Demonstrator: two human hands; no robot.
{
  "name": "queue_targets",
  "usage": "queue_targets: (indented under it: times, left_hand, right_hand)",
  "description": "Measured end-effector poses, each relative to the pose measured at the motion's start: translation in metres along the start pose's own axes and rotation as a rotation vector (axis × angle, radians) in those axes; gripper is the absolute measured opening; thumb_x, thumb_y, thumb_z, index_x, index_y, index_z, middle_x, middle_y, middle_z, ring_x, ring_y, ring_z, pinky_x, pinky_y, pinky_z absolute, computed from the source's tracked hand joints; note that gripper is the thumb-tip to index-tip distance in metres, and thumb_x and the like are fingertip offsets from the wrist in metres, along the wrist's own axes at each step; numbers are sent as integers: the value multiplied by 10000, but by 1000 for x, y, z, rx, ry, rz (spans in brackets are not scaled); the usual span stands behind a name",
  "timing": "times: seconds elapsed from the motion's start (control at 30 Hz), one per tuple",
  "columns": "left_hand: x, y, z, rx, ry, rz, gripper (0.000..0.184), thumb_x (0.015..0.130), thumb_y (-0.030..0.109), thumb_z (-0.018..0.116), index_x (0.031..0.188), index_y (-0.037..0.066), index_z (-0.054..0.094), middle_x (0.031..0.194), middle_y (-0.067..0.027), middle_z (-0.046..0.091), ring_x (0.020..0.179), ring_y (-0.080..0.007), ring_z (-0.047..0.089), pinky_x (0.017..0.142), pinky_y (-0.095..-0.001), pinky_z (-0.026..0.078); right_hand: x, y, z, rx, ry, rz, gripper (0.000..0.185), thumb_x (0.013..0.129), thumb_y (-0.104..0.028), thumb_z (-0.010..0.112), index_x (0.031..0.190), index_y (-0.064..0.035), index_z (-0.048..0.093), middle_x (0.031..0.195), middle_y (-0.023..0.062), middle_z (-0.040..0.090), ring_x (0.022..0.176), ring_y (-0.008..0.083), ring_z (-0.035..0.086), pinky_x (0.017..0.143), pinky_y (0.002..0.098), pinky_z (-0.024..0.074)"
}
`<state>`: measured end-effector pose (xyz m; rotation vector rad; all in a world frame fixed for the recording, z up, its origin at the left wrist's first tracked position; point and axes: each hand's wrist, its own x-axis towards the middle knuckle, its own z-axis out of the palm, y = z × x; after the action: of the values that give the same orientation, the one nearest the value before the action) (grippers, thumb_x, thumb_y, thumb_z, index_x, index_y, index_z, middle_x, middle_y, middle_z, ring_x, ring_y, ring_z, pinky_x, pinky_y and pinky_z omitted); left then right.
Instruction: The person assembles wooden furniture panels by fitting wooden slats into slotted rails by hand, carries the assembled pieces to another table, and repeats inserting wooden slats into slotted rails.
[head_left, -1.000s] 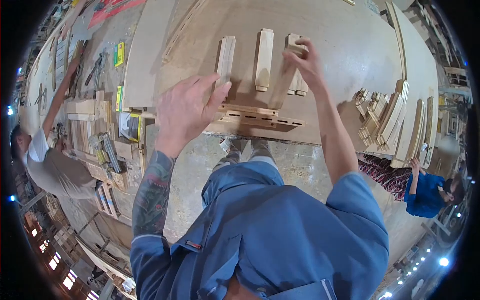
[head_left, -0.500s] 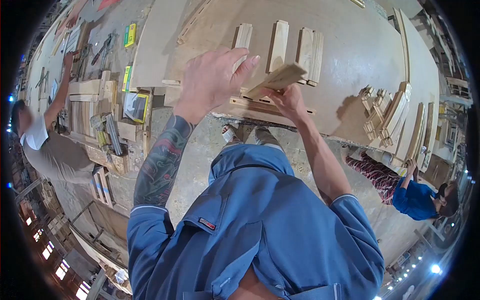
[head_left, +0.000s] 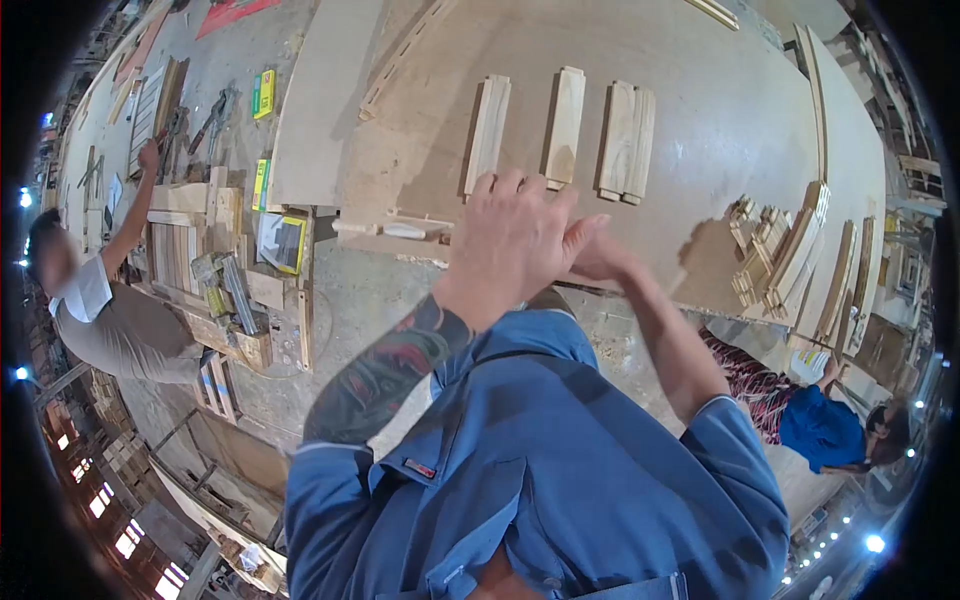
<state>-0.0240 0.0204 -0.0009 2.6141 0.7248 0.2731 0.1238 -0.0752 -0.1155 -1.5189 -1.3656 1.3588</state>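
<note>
My left hand (head_left: 515, 235) is in front of my body at the near table edge, back of the hand up, fingers bent down and away, thumb out to the right. My right hand (head_left: 603, 252) meets it from the right; its fingers are hidden behind the left hand. Whatever lies between the hands is covered, and no slat shows there. Beyond them on the table lie a pale wooden slat (head_left: 488, 135), a second slat (head_left: 565, 125) and a pair of slats side by side (head_left: 627, 140). A grooved wooden strip (head_left: 405, 231) runs along the near edge, left of my hands.
Bundled wooden pieces (head_left: 770, 250) stand at the table's right, with long strips (head_left: 848, 280) beyond. One person (head_left: 120, 310) works at a left bench with pliers (head_left: 208, 122) and yellow-green boxes (head_left: 263, 93). Another person (head_left: 825, 425) is at the right.
My left hand has moved right and down onto my right hand. The slat that my right hand held up is now out of sight. The view has shifted slightly.
</note>
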Motion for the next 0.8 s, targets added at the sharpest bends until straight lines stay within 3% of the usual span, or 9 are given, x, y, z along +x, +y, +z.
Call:
queue_targets:
  times: [0.03,0.07,0.13,0.2,0.27,0.37,0.47,0.57,0.8]
  left_hand:
    - [2,1,-2,20,-44,-61,498,948,520,574,1146,83,707,1034,-125,695,973,-315,656,847,-425,500]
    - [3,1,-3,20,-42,-64,498,948,520,574,1146,83,707,1034,-125,695,973,-315,656,847,-425,500]
    - [6,1,-4,12,-45,-57,525,941,538,575,1161,77,695,1028,-132,695,965,-319,656,843,-424,500]
    - [9,-3,-5,-41,0,-20,490,969,499,553,1157,68,690,1022,-145,691,952,-329,656,843,-428,501]
    - [12,-6,-6,-352,152,-85,437,991,438,541,1167,62,680,1016,-149,687,929,-349,652,831,-436,505]
    - [6,0,-4,-209,89,-129,397,998,384,545,1205,67,660,1053,-148,690,940,-368,655,813,-450,511]
    - [2,3,-3,-68,48,-132,438,982,419,564,1239,74,646,1054,-145,695,940,-367,663,802,-451,518]
    - [4,1,1,13,97,-118,552,950,520,570,1284,82,624,1031,-150,703,923,-363,674,789,-453,528]
    - [1,-1,4,73,111,-138,811,888,757,473,1335,91,594,950,-195,712,830,-375,697,715,-476,541]
  right_hand:
    - [4,-5,-15,-90,93,-171,253,882,-291,724,1054,-108,750,971,148,748,920,319,715,829,400,554]
    - [28,3,-21,-91,90,-172,253,882,-291,724,1054,-108,750,971,148,748,920,319,715,829,400,554]
    - [94,19,-21,-299,213,476,478,861,-509,699,1063,-78,734,1041,144,736,1023,279,697,839,415,557]
    - [134,-26,-4,-594,109,620,691,815,-647,670,1143,-38,678,1109,150,714,1068,271,688,818,422,561]
    - [173,26,35,-992,366,351,701,801,-605,708,1160,-9,624,1100,162,710,1052,305,694,801,429,565]
    - [183,46,56,-760,629,204,478,900,-407,659,1101,19,578,861,160,681,864,341,680,771,451,534]
    - [138,28,27,-361,368,397,332,905,-307,661,1004,3,594,861,162,675,857,368,666,760,457,523]
    - [93,59,5,-35,544,109,206,890,-205,693,919,-5,649,878,115,692,828,226,681,706,374,513]
    - [-18,52,-5,186,419,-47,243,915,-89,688,1130,21,662,1026,109,734,918,177,690,803,304,558]
